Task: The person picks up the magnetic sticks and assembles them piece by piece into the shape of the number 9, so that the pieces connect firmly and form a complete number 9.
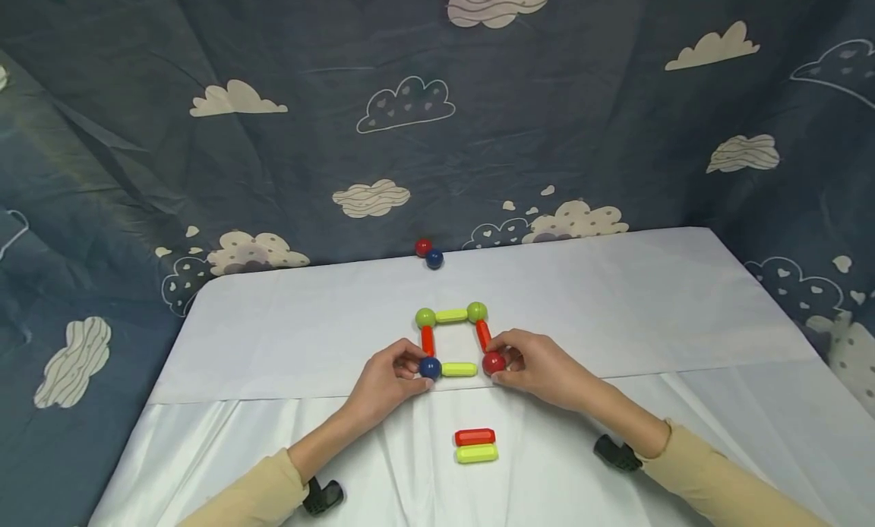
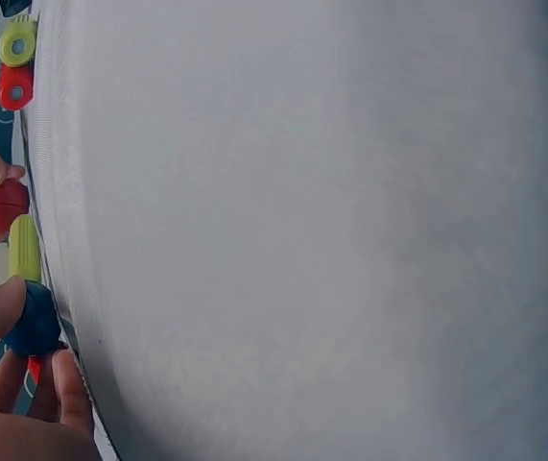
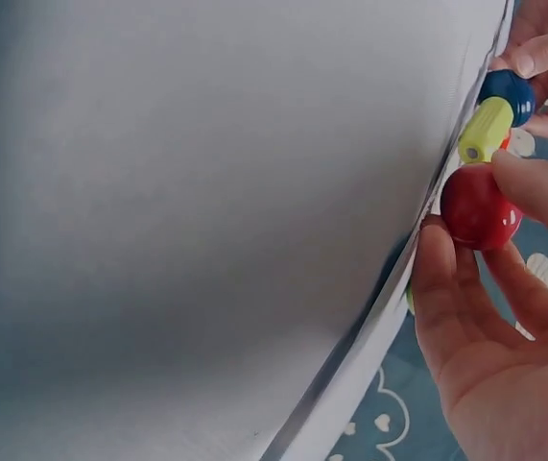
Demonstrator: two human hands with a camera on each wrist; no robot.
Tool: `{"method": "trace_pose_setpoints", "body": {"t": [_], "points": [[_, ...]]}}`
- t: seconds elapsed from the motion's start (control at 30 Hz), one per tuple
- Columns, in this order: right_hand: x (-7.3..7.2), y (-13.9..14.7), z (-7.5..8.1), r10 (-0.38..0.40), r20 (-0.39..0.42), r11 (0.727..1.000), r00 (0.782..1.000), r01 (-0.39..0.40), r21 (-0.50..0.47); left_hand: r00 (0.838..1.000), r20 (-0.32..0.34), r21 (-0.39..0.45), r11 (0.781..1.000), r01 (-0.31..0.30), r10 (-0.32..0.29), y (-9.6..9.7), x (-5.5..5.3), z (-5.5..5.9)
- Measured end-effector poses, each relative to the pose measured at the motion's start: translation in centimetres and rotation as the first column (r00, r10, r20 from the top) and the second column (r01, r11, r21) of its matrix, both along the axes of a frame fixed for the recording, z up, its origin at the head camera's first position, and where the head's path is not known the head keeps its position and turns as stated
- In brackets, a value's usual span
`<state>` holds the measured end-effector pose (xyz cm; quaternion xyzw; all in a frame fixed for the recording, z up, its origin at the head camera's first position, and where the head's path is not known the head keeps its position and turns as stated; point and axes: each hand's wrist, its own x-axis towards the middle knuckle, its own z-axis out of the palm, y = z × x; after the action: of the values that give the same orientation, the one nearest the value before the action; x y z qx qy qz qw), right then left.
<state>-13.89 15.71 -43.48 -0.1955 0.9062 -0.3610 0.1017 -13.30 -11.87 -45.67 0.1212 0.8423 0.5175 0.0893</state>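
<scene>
grip: left hand pinching blue ball, right hand red ball, balls part-hidden

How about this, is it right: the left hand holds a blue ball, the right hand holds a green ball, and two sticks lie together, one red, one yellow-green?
The right hand holds a red ball, not green; the right wrist view shows it. The left hand holds a blue ball and the sticks lie together.

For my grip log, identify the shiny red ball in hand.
The nearer shiny red ball, held by the right hand; the farther red ball lies untouched beside a shiny blue ball.
</scene>
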Motion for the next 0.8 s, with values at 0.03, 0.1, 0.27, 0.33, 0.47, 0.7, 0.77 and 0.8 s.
{"method": "trace_pose_setpoints", "body": {"t": [0.03, 0.1, 0.27, 0.33, 0.47, 0.7, 0.77, 0.8], "points": [[0.0, 0.0, -0.1, -0.003, 0.0, 1.0, 1.0, 0.003, 0.005, 1.0, -0.003, 0.001, 1.0, -0.001, 0.001, 0.0, 0.0, 0.0], [0.0, -0.1, -0.1, -0.002, -0.005, 1.0, 1.0, 0.003, 0.013, 1.0, -0.011, 0.004, 1.0, 0.0, 0.0, 0.1, 0.0, -0.1], [0.0, 0.0, -0.2, 0.005, -0.016, 1.0, 1.0, -0.004, 0.019, 1.0, -0.014, 0.006, 1.0, 0.002, -0.002, 0.1, 0.0, -0.1], [0.0, 0.0, -0.2, 0.007, -0.018, 1.0, 1.0, -0.007, 0.017, 1.0, -0.009, -0.002, 1.0, 0.004, -0.004, 0.1, 0.1, 0.1], [0.1, -0.1, -0.3, 0.001, -0.019, 1.0, 1.0, 0.0, 0.015, 0.999, -0.045, -0.064, 0.998, -0.016, 0.014, 0.2, 0.2, 0.6], [0.2, 0.0, -0.4, -0.006, -0.02, 1.0, 1.0, 0.006, -0.003, 0.971, -0.226, -0.23, 0.973, 0.027, -0.08, 0.9, -0.5, 1.8], [0.1, 0.1, -0.5, 0.005, -0.023, 1.0, 1.0, -0.005, -0.01, 0.95, -0.265, -0.287, 0.954, 0.083, -0.163, 1.3, -0.7, 1.9], [0.1, 0.1, -0.5, 0.007, -0.024, 1.0, 1.0, -0.007, -0.011, 0.936, -0.284, -0.321, 0.941, 0.109, -0.206, 1.5, -0.9, 1.9]]}}
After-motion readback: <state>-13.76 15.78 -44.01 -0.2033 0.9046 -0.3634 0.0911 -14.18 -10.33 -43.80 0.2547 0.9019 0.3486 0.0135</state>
